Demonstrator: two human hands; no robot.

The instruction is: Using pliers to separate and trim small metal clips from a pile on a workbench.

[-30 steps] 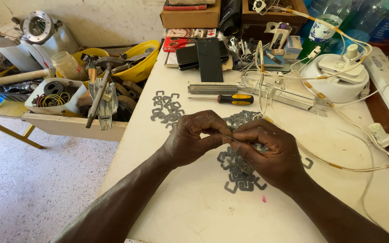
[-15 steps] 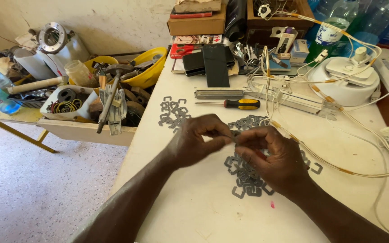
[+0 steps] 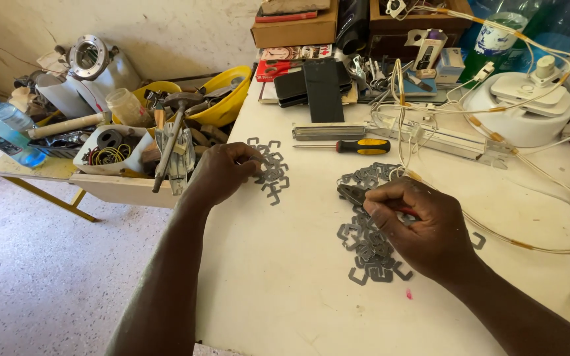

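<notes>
Hands parted; left hand point(image 3: 222, 173) on clip pile point(image 3: 270, 170) | right hand point(image 3: 423, 227) gripping pliers point(image 3: 354, 195)

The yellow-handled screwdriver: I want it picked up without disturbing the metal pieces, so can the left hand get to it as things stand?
Probably yes. The left hand rests on the small pile of metal pieces; the screwdriver lies just beyond, bare table between.

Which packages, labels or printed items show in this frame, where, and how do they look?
Cardboard box: table's far edge, brown, rectangular.
Printed card pack: under that box, flat, red and white.
Small carton: far right of centre, white and blue.
Labelled bottle: far left, clear plastic, blue-red label.
Green bottle: top right, white label.
</notes>
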